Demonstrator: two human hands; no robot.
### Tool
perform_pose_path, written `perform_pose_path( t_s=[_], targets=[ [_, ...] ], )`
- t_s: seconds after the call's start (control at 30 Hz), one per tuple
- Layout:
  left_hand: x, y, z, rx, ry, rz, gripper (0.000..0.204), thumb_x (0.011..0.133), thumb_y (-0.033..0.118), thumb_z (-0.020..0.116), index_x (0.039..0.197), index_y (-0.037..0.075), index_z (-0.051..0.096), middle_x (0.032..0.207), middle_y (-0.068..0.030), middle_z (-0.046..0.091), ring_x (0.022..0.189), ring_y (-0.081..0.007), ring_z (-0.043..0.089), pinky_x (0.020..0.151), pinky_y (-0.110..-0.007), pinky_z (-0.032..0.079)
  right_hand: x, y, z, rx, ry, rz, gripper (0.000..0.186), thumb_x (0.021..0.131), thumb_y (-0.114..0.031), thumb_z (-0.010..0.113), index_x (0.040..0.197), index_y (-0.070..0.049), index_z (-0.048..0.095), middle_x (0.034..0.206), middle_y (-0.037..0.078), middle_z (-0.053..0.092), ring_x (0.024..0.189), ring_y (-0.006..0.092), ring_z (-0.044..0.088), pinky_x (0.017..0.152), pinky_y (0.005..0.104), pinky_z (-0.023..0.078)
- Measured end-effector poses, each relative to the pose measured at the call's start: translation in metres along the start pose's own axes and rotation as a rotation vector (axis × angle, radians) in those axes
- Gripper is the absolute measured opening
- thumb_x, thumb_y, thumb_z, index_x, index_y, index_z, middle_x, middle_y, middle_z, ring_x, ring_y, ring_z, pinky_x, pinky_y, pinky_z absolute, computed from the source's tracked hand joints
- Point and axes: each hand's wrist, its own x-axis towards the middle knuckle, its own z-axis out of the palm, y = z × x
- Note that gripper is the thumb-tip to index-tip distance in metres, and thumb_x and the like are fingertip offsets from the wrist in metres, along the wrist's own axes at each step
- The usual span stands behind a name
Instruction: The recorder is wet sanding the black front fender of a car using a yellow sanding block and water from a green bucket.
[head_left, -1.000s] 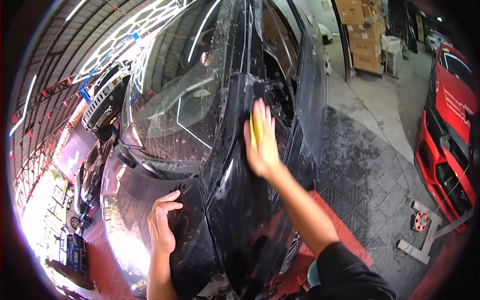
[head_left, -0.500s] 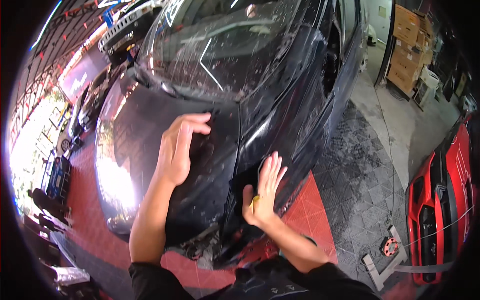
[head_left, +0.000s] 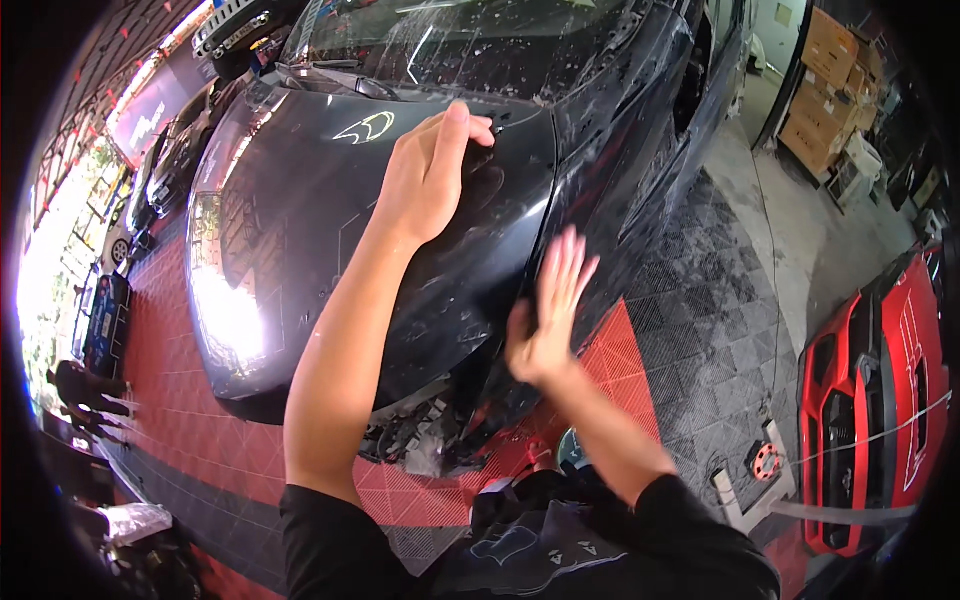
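A dark car with a glossy hood [head_left: 300, 200] fills the middle of the view. My left hand [head_left: 430, 185] is at the hood's rear right part, below the windshield. Its fingers are curled in with the thumb beside them, and what they may grip is hidden. My right hand [head_left: 550, 310] lies against the front fender [head_left: 600, 205], just right of the hood seam. Its fingers are stretched out and slightly blurred. Wrinkled, wet-looking clear film shows on the car's side behind it.
Bare front-end parts [head_left: 425, 450] show below the hood. A red car bumper [head_left: 870, 400] stands on the right, near a grey stand with a red reel [head_left: 767, 462]. Cardboard boxes [head_left: 820, 95] are stacked behind. Red and dark floor tiles [head_left: 690, 300] surround the car.
The car has shifted up and right in view. My left hand keeps about the same spot on the hood. My right hand has moved slightly leftward on the fender, closer to the hood seam.
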Motion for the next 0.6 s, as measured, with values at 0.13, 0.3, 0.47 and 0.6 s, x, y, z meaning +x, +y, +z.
perform_pose_path(
  t_s=[0.13, 0.3, 0.47, 0.6],
  targets=[
    [0.005, 0.012, 0.005, 0.072, 0.04, 0.058, 0.067, 0.109, 0.045, 0.026, 0.092, -0.005, 0.068, 0.104, -0.0204, 0.072, 0.107, -0.0311, 0.067, 0.102, -0.038, 0.044, 0.045, -0.002, -0.018, -0.007, 0.03, 0.06, 0.082, 0.081, -0.003, 0.051, 0.156, 0.005, 0.019, 0.163, 0.028, 0.016, 0.151, 0.0485, 0.008, 0.117, 0.0645, -0.005],
    [0.002, 0.007, 0.007, 0.144, 0.036, 0.074, 0.064, 0.11, 0.041, 0.026, 0.089, -0.004, 0.067, 0.1, -0.0201, 0.072, 0.105, -0.0337, 0.067, 0.098, -0.04, 0.046, 0.007, -0.009, -0.003, 0.034, 0.031, 0.047, 0.078, 0.082, -0.004, 0.049, 0.155, 0.006, 0.023, 0.161, 0.028, 0.021, 0.151, 0.0479, 0.01, 0.117, 0.064, -0.006],
    [0.002, 0.012, 0.005, 0.134, 0.04, 0.076, 0.064, 0.11, 0.042, 0.027, 0.089, -0.004, 0.067, 0.101, -0.0205, 0.071, 0.105, -0.0348, 0.067, 0.096, -0.039, 0.047, 0.038, -0.004, 0.0, 0.113, 0.15, 0.162, 0.064, 0.091, -0.004, 0.048, 0.153, 0.002, 0.032, 0.162, 0.019, 0.027, 0.154, 0.0396, 0.01, 0.119, 0.0589, -0.004],
    [0.003, 0.017, 0.012, 0.171, 0.012, 0.065, 0.063, 0.109, 0.043, 0.028, 0.09, -0.003, 0.067, 0.103, -0.0192, 0.07, 0.104, -0.0362, 0.065, 0.095, -0.038, 0.047, 0.013, -0.009, -0.007, -0.028, 0.071, 0.186, 0.065, 0.09, -0.007, 0.046, 0.153, 0.001, 0.034, 0.163, 0.02, 0.025, 0.154, 0.0407, 0.009, 0.118, 0.0601, -0.008]
  ],
)
